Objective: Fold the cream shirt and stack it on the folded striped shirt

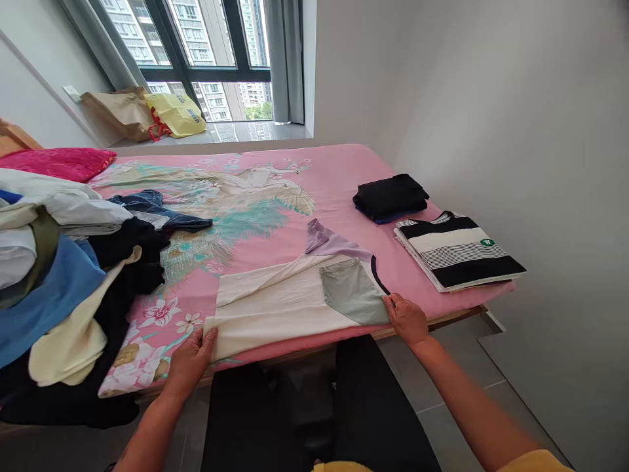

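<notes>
A cream T-shirt [275,288] with a grey-green patch and a lilac sleeve lies sideways along the bed's front edge, partly folded. My left hand [192,357] pinches its hem corner at the left end. At the other end, my right hand [407,317] grips the shoulder side just below the dark neckband. The shirt is stretched fairly flat between both hands, with a few creases near the hem. Fingertips of both hands are partly hidden by the cloth.
A heap of mixed clothes [63,275] covers the bed's left side, beside a denim garment [157,211]. Folded dark clothes [390,196] and a folded striped shirt stack [459,252] sit at the right. Paper bags [120,113] rest on the windowsill; a wall bounds the right.
</notes>
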Motion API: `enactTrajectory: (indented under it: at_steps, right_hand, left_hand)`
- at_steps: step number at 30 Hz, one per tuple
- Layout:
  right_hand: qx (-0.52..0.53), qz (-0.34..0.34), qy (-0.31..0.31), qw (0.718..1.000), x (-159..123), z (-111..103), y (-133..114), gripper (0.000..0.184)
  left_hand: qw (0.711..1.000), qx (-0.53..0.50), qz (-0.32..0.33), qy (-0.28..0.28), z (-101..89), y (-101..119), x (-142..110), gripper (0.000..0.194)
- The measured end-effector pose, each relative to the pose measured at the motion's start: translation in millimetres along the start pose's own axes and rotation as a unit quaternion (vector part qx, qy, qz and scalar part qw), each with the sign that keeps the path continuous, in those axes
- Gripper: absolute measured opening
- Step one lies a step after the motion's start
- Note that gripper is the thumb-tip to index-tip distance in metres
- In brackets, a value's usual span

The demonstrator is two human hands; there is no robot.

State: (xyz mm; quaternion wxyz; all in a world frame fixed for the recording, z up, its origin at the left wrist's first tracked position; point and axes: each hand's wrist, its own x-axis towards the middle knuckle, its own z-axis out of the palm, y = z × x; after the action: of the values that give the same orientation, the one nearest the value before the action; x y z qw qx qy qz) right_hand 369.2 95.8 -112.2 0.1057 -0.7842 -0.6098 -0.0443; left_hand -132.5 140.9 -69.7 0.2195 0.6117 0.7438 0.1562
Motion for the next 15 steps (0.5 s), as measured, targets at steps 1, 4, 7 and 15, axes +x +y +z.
enactTrajectory:
  at_steps: [1, 4, 7, 15]
  right_hand:
    - [-0.018, -0.005, 0.007, 1.0, 0, 3, 1, 0.044]
    - [-0.055, -0.007, -0.004, 0.998, -1, 6, 2, 0.044]
    - [-0.066, 0.0, -0.033, 0.997, -1, -2, 0, 0.043]
    - [-0.032, -0.002, -0.081, 0.996, 49, -31, -26, 0.04]
  left_hand:
    - [0.999, 0.04, 0.004, 0.006, 1.8, -2, -1, 0.035]
    - [0.99, 0.142, 0.013, 0.011, 8.6, -6, -5, 0.035]
    - [0.984, 0.176, 0.013, 0.006, 13.0, -8, -9, 0.038]
    - [0.993, 0.11, -0.028, -0.038, 6.3, -4, -5, 0.047]
